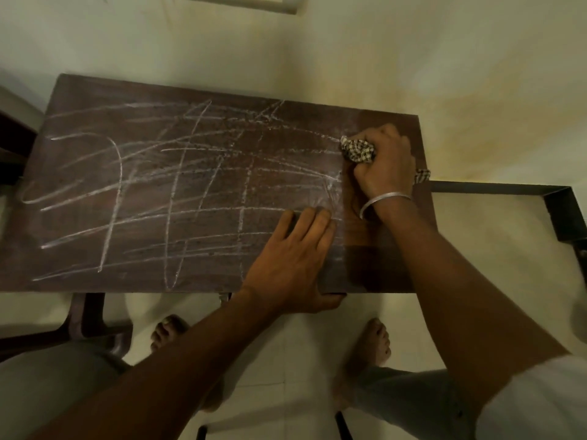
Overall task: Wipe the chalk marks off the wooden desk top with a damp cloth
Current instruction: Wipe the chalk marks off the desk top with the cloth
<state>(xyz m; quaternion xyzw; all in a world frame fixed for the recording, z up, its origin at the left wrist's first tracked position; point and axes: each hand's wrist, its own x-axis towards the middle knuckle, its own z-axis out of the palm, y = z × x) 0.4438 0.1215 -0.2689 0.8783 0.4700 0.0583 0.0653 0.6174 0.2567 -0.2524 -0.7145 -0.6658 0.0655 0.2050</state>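
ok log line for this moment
right hand: grips checked cloth | left hand: presses desk top | chalk marks: mostly unwiped

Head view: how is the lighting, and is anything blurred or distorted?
Head view: dim, yellowish light, no glare; chalk marks legible on the desk top; the right hand gripping the cloth looks slightly soft; wide-angle stretch enlarges the forearms at the bottom edge.

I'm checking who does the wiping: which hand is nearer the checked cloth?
Right. The right hand grips the bunched cloth at the right end of the desk; the left hand rests flat near the front edge, apart from the cloth.
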